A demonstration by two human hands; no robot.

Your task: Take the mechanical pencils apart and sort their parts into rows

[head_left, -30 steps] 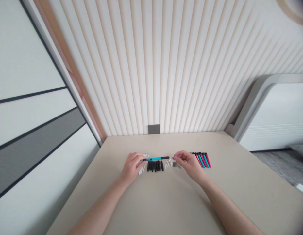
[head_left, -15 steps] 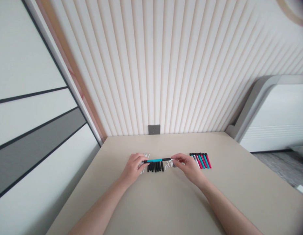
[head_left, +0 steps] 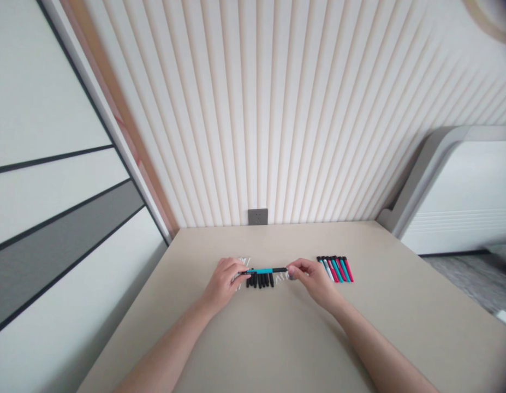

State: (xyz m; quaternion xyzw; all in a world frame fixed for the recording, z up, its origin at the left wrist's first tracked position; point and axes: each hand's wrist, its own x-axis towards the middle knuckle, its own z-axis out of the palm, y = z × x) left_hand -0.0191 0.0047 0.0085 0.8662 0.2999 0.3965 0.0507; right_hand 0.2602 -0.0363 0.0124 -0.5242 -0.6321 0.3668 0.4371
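Pinched fingers of my left hand [head_left: 225, 278] close on the left, black end of a teal-and-black pen [head_left: 263, 271]. The pen is level above the table. At that end a dark piece lies slightly out of line with the teal barrel; whether they join I cannot tell. My right hand [head_left: 312, 275] grips the pen's other end between thumb and fingers, which hide its tip. Below the pen lies a row of short black tubes [head_left: 260, 280]. Thin white sticks [head_left: 244, 261] are partly covered by my left hand. Small whitish pieces [head_left: 279, 277] lie near my right fingertips.
Several red, teal and white pens with black ends [head_left: 334, 269] lie in a row to the right on the beige table [head_left: 261, 338]. A ribbed wall with a dark socket [head_left: 258, 216] stands behind. A white panelled cabinet [head_left: 72, 262] borders the left, a grey-white headboard [head_left: 461, 185] the right.
The pen has shifted slightly right and down with my right hand. At its left end, the dark piece and teal barrel, in line before, are now slightly offset.
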